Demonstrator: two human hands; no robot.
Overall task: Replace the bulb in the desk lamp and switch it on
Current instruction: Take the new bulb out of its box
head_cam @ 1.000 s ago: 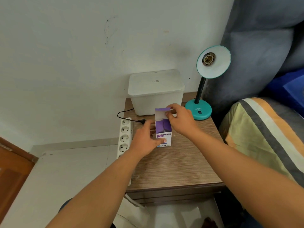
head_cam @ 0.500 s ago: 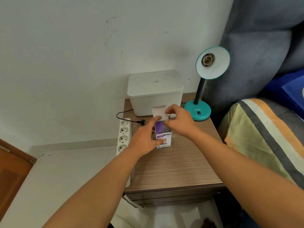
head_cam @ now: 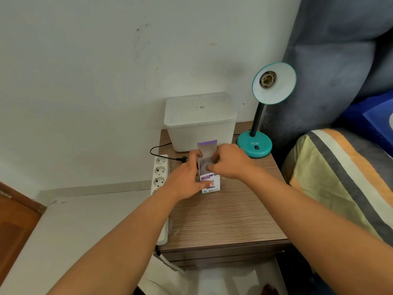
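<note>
A small white and purple bulb box (head_cam: 210,183) stands on the wooden bedside table (head_cam: 225,218). Its top flap is folded up and back, and the rounded top of a bulb (head_cam: 204,167) shows in the opening. My left hand (head_cam: 187,177) grips the box by its left side. My right hand (head_cam: 229,161) is at the open top, fingertips touching the bulb. The teal desk lamp (head_cam: 255,144) stands at the table's back right; its shade (head_cam: 274,83) faces me with an empty socket (head_cam: 267,78). A black switch sits on its base.
A white lidded container (head_cam: 201,120) stands at the back of the table by the wall. A white power strip (head_cam: 160,173) hangs along the table's left edge, with a black plug and cord (head_cam: 182,159) lying beside it. A grey headboard and striped bedding (head_cam: 340,177) are at right.
The box's top flap was closed, then lifted open by my right hand. Now the flap stands back, the bulb's top shows, and my right fingers have moved down into the opening.
</note>
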